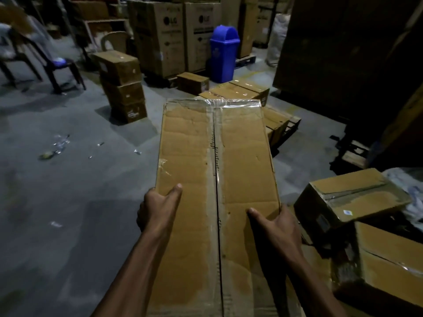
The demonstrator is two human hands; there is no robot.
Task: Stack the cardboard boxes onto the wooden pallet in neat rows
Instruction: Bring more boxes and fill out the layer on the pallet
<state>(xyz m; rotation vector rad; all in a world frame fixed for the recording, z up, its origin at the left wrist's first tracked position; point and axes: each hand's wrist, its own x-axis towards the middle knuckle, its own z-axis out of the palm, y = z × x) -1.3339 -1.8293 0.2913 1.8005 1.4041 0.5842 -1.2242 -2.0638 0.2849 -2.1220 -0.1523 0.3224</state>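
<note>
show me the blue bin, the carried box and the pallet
blue bin [224,53]: head view, front face
carried box [212,156]: head view, taped top
wooden pallet [291,126]: head view, exposed right corner

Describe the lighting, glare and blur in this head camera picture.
Head view: dim overall, right side almost black; glare on the clear tape at the far end of the carried cardboard box; motion blur smears the chairs at upper left; wide-angle bending at the edges; both hands stay fairly sharp.
</note>
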